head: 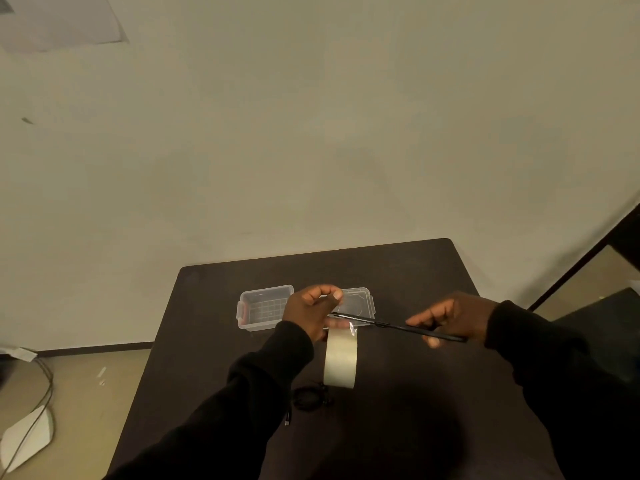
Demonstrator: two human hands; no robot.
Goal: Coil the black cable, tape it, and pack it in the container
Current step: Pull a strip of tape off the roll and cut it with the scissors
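Dark table (415, 278): left hand (310, 315) pinches the tape (341, 358), right hand (457, 318) grips scissors (398, 326); coiled black cable (310, 398) lies below, light and springy, best grasped across its loops

Head-worn view, looking forward-down, near dark table (398, 271)

My left hand (310, 315) and right hand (453, 317) hang above the middle of the surface (415, 278), the scissors (398, 326) stretched between them, and the strip of tape (341, 358) drops from them toward the near edge. That blocks the straight way to the open container (265, 308) and its lid (358, 304) at the far side. The coiled black cable (310, 398) lies near the near edge. The far corners and the right edge are bare, open room.
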